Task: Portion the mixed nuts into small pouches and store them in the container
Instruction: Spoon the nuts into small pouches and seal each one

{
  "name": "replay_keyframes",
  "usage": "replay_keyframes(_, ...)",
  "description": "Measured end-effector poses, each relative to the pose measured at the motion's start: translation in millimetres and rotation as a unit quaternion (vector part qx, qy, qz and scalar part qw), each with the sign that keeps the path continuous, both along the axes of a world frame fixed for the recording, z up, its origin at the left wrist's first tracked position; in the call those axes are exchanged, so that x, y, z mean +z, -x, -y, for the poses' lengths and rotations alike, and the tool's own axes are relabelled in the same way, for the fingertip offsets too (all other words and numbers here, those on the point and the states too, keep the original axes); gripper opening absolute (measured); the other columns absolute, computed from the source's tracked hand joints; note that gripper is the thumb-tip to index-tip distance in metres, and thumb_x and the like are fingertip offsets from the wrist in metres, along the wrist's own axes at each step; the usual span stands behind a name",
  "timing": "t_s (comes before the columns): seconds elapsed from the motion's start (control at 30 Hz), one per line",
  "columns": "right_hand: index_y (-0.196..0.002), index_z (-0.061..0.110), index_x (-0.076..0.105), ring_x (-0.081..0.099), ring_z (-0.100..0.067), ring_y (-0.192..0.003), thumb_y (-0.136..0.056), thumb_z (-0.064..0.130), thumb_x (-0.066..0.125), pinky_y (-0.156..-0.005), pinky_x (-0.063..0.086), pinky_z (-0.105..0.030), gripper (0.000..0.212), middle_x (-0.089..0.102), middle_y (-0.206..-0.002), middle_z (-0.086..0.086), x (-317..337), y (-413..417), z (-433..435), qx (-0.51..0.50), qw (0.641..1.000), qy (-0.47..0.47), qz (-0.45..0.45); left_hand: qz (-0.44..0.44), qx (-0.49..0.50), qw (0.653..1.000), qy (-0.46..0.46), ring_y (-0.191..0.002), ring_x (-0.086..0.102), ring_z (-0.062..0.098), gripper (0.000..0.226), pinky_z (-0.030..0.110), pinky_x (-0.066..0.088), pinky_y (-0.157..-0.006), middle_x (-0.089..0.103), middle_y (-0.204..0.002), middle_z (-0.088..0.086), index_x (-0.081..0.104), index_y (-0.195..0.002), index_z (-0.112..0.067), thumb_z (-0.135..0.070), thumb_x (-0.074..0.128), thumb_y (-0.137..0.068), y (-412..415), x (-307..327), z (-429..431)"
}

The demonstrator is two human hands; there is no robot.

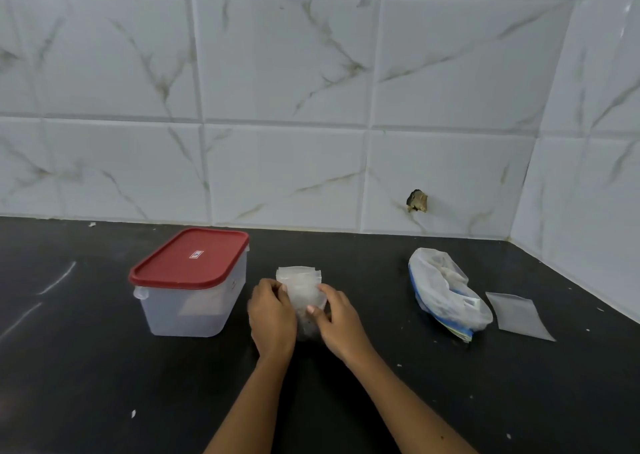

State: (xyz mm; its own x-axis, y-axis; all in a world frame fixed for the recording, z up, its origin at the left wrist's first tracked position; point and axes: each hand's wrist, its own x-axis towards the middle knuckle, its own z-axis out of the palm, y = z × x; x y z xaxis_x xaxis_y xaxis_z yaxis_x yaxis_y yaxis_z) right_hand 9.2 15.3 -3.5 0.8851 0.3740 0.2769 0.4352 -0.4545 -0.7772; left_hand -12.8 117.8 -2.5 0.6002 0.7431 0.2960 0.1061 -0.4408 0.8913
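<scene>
You hold a small translucent pouch [300,285] upright on the dark bench [104,384], roughly midway along it and set well in from the back edge, with your 2 hands closed in on it from either side. Your left hand [272,315] grips the pouch's left side, its fingers [273,284] curled round that edge. Your right hand [337,318] pinches the right side between thumb and fingers, the thumb lying across the front of the plastic. The pouch's top shows several layered edges; what sits in its lower part is hidden behind your hands. Just beside your left hand, toward the bench's left end, stands the clear plastic container [194,308] with its red lid [190,258] on. Toward the right end, well apart from your hands, the bag of nuts [446,294] lies on its side, crumpled, with a blue strip along its lower edge. 1 flat empty pouch [519,316] lies just beside that bag, nearer the right edge. White marbled tiles [277,107] rise behind the bench.
</scene>
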Motion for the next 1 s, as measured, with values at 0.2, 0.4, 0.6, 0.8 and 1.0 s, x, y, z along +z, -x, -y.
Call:
replay_keyframes(0.2,-0.139,0.013,0.038,0.045,-0.016,-0.121,-0.094,0.023,0.052,-0.090,0.030,-0.013,0.049,0.045,-0.134,-0.005,-2.0,-7.0,-10.2,0.009,1.000,0.003,0.010,0.002,0.004,1.000,0.021,-0.097,0.053,0.022,0.016,0.029,0.038,-0.078,0.050,-0.114,0.011,0.052,-0.103,-0.006,-0.019,0.044,-0.097,-4.1,0.9,-6.2)
replay_keyframes(0.4,-0.139,0.017,0.037,0.046,-0.016,-0.120,-0.095,0.027,0.049,-0.093,0.034,-0.018,0.047,0.044,-0.133,-0.004,-1.4,-10.1,-7.9,0.005,1.000,-0.010,0.009,0.011,0.002,1.000,0.012,-0.107,0.054,0.021,0.024,0.032,0.044,-0.088,0.054,-0.117,0.009,0.051,-0.114,-0.009,-0.022,0.046,-0.095,-7.0,1.8,-8.5)
replay_keyframes(0.6,-0.136,0.015,0.042,0.048,-0.018,-0.118,-0.097,0.021,0.045,-0.093,0.035,-0.018,0.040,0.047,-0.129,-0.006,8.3,-12.2,9.7,-0.014,0.999,-0.001,0.041,-0.019,0.029,0.989,-0.146,-0.128,0.043,0.020,0.036,0.038,0.030,-0.107,0.051,-0.135,0.003,0.047,-0.130,-0.014,-0.020,0.046,-0.094,-3.1,7.8,3.7)
replay_keyframes(0.8,-0.136,0.014,0.043,0.045,-0.022,-0.124,-0.096,0.022,0.046,-0.104,0.040,-0.037,0.041,0.046,-0.133,-0.007,18.7,-16.9,37.9,-0.039,0.995,0.045,0.085,-0.023,-0.049,0.958,-0.281,-0.138,0.030,0.013,0.042,0.030,0.014,-0.115,0.038,-0.148,-0.002,0.041,-0.139,-0.017,-0.021,0.040,-0.097,-7.1,20.0,40.3)
replay_keyframes(1.0,-0.136,0.014,0.043,0.047,-0.022,-0.123,-0.096,0.019,0.045,-0.104,0.040,-0.037,0.041,0.048,-0.133,-0.008,31.5,-25.5,84.4,-0.086,0.987,0.068,0.116,-0.016,-0.126,0.952,-0.278,-0.140,0.028,0.012,0.045,0.031,0.008,-0.117,0.037,-0.149,0.000,0.037,-0.141,-0.015,-0.019,0.039,-0.096,-22.8,26.3,91.9)
